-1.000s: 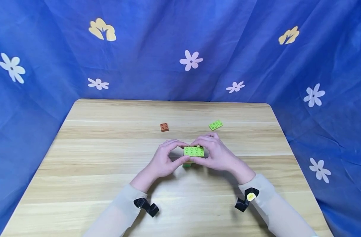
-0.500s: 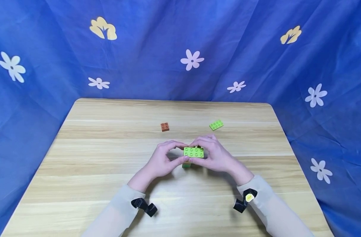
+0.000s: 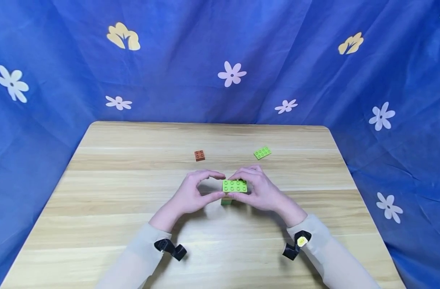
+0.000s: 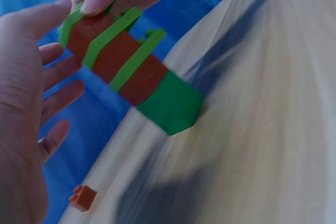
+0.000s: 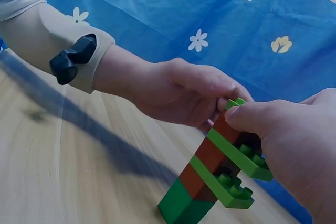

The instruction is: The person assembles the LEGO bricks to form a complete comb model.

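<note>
A tower of toy building bricks stands upright on the wooden table, with a dark green brick [image 4: 170,103] at its foot. Above that, reddish-brown bricks [image 5: 197,174] alternate with lime-green plates [image 5: 223,182] whose studded ends jut out to one side. My right hand [image 3: 265,188] pinches the topmost lime plate [image 3: 235,186] between thumb and fingers. At the other end of that plate, my left hand [image 3: 191,194] is held with fingers and thumb spread around its edge. The fingers of my left hand appear loose; whether one still touches is unclear.
Farther back on the table [image 3: 133,180] lie a small reddish-brown brick [image 3: 200,155], left of the tower, and a loose lime-green plate [image 3: 262,153], to the right. A blue cloth [image 3: 184,80] with flower prints hangs behind the table.
My left hand has drawn slightly left, and its fingers and thumb have parted from my right hand's. My right hand keeps its hold on the top plate.
</note>
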Demonstrator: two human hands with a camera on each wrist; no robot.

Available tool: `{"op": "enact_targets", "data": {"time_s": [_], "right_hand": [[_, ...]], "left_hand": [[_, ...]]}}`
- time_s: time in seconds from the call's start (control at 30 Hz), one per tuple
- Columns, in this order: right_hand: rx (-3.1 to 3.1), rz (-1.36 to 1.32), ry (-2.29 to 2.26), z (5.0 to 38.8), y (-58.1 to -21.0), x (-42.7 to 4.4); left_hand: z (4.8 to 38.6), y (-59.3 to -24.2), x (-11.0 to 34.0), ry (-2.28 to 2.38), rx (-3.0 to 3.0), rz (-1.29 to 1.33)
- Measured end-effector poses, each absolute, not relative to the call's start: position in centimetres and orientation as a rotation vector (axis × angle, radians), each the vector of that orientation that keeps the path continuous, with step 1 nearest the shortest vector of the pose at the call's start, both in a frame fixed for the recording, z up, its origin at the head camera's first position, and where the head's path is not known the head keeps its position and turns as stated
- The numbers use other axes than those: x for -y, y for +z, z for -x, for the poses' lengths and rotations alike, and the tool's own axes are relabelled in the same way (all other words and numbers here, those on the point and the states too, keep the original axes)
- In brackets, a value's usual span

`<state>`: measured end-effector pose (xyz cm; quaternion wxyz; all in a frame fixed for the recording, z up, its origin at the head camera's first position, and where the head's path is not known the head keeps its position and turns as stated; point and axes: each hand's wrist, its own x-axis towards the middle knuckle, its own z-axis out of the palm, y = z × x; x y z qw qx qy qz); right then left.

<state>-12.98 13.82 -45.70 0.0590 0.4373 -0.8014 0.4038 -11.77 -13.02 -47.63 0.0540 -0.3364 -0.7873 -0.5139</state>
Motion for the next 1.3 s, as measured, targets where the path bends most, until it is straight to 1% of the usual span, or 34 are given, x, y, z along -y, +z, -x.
{"op": "enact_targets", "data": {"time_s": [0.17,0.33,0.57,0.7,0.97,1.3], "right_hand": [[2.438,-1.295,1.210,12.8,-45.7,-13.8],[2.453,-1.268,1.212,12.7,-45.7,-13.9],[2.486,-1.232,1.258,12.7,-46.1,-14.1],[2.488,-1.222,1.275,12.6,-46.2,-14.2],[2.461,-1.248,1.262,12.6,-46.1,-14.1],[2.464,-1.232,1.273,12.6,-46.1,-13.9]], "left_hand": [[12.6,-46.6,14.6,-1.590,2.409,0.974],[14.5,-46.1,16.1,-1.545,2.469,0.814],[18.2,-47.6,18.4,-1.492,2.607,0.534],[19.8,-48.5,19.4,-1.477,2.685,0.429],[21.4,-49.7,19.6,-1.279,2.862,0.387],[22.3,-49.7,18.4,-1.122,2.953,0.383]]}}
